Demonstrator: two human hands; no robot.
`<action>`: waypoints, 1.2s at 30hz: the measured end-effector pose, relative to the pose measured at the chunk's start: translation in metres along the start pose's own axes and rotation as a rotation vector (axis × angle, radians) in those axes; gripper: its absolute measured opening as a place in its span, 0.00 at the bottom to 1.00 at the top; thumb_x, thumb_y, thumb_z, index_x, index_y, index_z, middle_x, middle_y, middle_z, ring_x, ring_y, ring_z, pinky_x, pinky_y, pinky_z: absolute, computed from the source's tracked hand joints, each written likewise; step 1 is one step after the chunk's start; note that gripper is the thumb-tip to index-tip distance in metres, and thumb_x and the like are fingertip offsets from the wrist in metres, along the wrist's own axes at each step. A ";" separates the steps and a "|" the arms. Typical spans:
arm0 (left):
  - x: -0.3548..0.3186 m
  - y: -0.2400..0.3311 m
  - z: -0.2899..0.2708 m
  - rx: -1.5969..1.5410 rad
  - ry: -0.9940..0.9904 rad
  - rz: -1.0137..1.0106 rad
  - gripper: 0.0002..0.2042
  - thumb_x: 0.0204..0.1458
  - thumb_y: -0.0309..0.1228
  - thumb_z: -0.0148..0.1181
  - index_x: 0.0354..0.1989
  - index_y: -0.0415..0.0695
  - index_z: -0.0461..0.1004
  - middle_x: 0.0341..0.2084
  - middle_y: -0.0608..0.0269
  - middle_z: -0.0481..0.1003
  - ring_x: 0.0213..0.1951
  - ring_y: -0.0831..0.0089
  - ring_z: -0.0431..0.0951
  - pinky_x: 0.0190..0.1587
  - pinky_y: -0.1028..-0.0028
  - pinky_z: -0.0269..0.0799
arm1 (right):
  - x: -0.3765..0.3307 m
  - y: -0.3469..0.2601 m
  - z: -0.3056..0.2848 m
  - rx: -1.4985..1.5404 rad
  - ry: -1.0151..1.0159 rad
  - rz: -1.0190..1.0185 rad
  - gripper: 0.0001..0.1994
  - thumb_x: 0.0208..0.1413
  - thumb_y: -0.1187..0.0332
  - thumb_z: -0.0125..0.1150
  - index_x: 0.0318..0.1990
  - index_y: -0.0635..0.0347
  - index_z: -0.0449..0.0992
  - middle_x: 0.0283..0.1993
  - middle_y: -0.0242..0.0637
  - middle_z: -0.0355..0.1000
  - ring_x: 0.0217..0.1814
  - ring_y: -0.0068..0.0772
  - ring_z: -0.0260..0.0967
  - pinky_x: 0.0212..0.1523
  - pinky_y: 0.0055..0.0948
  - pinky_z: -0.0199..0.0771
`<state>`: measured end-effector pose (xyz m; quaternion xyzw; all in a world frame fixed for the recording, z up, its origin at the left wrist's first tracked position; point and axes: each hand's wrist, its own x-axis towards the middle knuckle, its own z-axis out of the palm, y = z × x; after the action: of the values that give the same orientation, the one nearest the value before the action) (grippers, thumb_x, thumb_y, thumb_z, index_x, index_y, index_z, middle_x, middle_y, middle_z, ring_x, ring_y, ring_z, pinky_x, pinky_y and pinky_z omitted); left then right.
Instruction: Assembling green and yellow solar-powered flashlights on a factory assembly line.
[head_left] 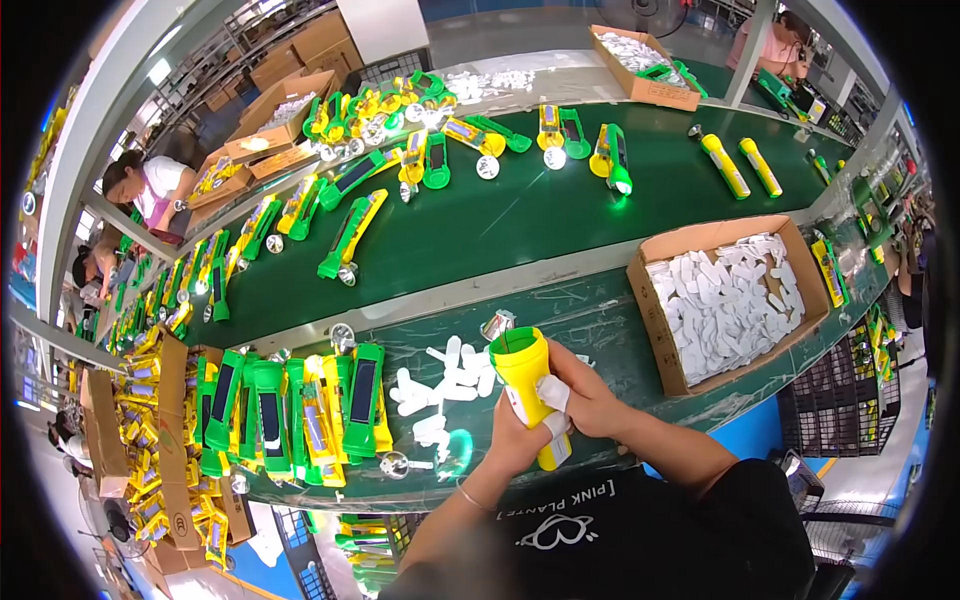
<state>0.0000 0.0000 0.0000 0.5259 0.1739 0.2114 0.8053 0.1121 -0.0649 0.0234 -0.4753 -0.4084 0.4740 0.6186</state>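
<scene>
Both of my hands grip a yellow flashlight housing (pixel 522 368), its wide mouth, with green inside, tilted up and away from me. My left hand (pixel 515 438) wraps round its lower left side. From the right, my right hand (pixel 582 392) closes on it, with white wrapping at the thumbs. A silver reflector (pixel 496 324) shows just beyond the mouth; whether a wire joins it to the housing I cannot tell. Loose white plastic strips (pixel 455 378) lie left of the housing. Further left is a row of green and yellow flashlights (pixel 290 415) with dark panels.
A cardboard box (pixel 655 330) of white strips stands at right on the bench. Beyond runs a green conveyor belt (pixel 450 235) carrying flashlights in parts. A carton (pixel 172 430) of yellow housings is at left. Black crates (pixel 830 410) stand lower right. Other people (pixel 150 190) sit across the line.
</scene>
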 end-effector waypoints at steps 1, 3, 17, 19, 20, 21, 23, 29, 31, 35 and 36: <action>0.000 -0.001 -0.001 -0.011 0.005 -0.017 0.21 0.38 0.21 0.56 0.44 0.41 0.60 0.29 0.61 0.70 0.28 0.72 0.74 0.30 0.73 0.71 | 0.000 0.002 0.000 -0.022 0.005 -0.018 0.25 0.57 0.66 0.42 0.60 0.63 0.45 0.55 0.39 0.56 0.57 0.29 0.53 0.56 0.28 0.53; 0.000 -0.002 0.002 -0.029 0.010 -0.039 0.21 0.38 0.21 0.55 0.43 0.41 0.60 0.29 0.61 0.70 0.27 0.72 0.74 0.30 0.74 0.71 | -0.002 0.002 -0.002 -0.045 0.013 -0.028 0.25 0.58 0.65 0.41 0.60 0.63 0.45 0.55 0.37 0.56 0.56 0.27 0.55 0.55 0.27 0.55; 0.117 0.039 0.051 -0.170 -0.067 -0.008 0.25 0.40 0.25 0.58 0.48 0.39 0.54 0.41 0.58 0.64 0.45 0.70 0.65 0.45 0.73 0.65 | 0.064 -0.111 -0.095 -0.558 0.240 -0.165 0.16 0.53 0.66 0.48 0.48 0.62 0.61 0.41 0.34 0.66 0.42 0.24 0.64 0.43 0.26 0.65; 0.152 0.028 0.049 0.042 -0.094 -0.005 0.23 0.46 0.28 0.53 0.50 0.39 0.53 0.43 0.57 0.62 0.48 0.70 0.63 0.46 0.70 0.66 | 0.083 -0.145 -0.148 -0.551 0.352 -0.140 0.16 0.53 0.67 0.48 0.47 0.64 0.63 0.41 0.33 0.66 0.43 0.23 0.63 0.45 0.25 0.63; 0.161 0.025 0.043 0.077 -0.096 -0.042 0.20 0.46 0.27 0.52 0.48 0.39 0.55 0.42 0.57 0.63 0.46 0.70 0.65 0.44 0.70 0.67 | 0.090 -0.158 -0.174 -0.557 0.393 -0.127 0.16 0.53 0.67 0.48 0.48 0.65 0.63 0.41 0.33 0.66 0.43 0.24 0.63 0.45 0.25 0.63; 0.167 0.023 0.033 0.115 -0.093 -0.080 0.18 0.47 0.26 0.51 0.46 0.38 0.58 0.41 0.56 0.64 0.44 0.70 0.66 0.43 0.71 0.68 | 0.096 -0.168 -0.202 -0.558 0.429 -0.115 0.17 0.53 0.67 0.48 0.49 0.65 0.62 0.40 0.33 0.66 0.43 0.24 0.63 0.45 0.25 0.63; 0.182 0.008 0.014 0.185 -0.042 -0.110 0.15 0.47 0.25 0.51 0.44 0.38 0.59 0.39 0.57 0.65 0.42 0.71 0.68 0.41 0.72 0.69 | 0.103 -0.145 -0.301 -0.580 0.548 -0.033 0.17 0.52 0.66 0.49 0.48 0.65 0.63 0.39 0.35 0.67 0.39 0.27 0.64 0.43 0.27 0.65; 0.258 0.008 -0.024 0.427 0.074 -0.105 0.12 0.46 0.24 0.49 0.40 0.37 0.62 0.31 0.57 0.69 0.29 0.72 0.73 0.34 0.74 0.71 | 0.078 -0.060 -0.457 -0.681 0.754 0.491 0.19 0.49 0.64 0.53 0.46 0.67 0.64 0.38 0.41 0.67 0.36 0.34 0.66 0.35 0.34 0.69; 0.294 0.024 -0.018 0.754 0.049 -0.007 0.13 0.44 0.25 0.51 0.40 0.37 0.63 0.30 0.56 0.70 0.28 0.72 0.73 0.32 0.76 0.70 | 0.075 -0.059 -0.459 -0.598 0.783 0.602 0.18 0.49 0.64 0.53 0.45 0.66 0.64 0.39 0.42 0.67 0.36 0.37 0.66 0.34 0.35 0.69; 0.382 0.024 0.001 1.137 0.129 0.269 0.15 0.41 0.28 0.55 0.38 0.39 0.63 0.27 0.54 0.71 0.29 0.65 0.72 0.32 0.69 0.66 | 0.102 -0.085 -0.419 -1.677 0.632 0.335 0.16 0.44 0.67 0.55 0.40 0.67 0.66 0.38 0.54 0.68 0.37 0.53 0.68 0.36 0.41 0.70; 0.402 0.020 0.003 1.146 0.132 0.260 0.15 0.41 0.28 0.55 0.38 0.39 0.63 0.27 0.54 0.71 0.29 0.65 0.72 0.32 0.69 0.66 | 0.116 -0.081 -0.404 -1.470 0.613 0.263 0.16 0.43 0.67 0.55 0.39 0.68 0.65 0.35 0.54 0.69 0.36 0.54 0.69 0.36 0.42 0.70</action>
<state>0.3396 0.2154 -0.0037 0.8798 0.2439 0.2131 0.3478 0.5390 -0.0410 0.0217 -0.9137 -0.3685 0.0016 0.1713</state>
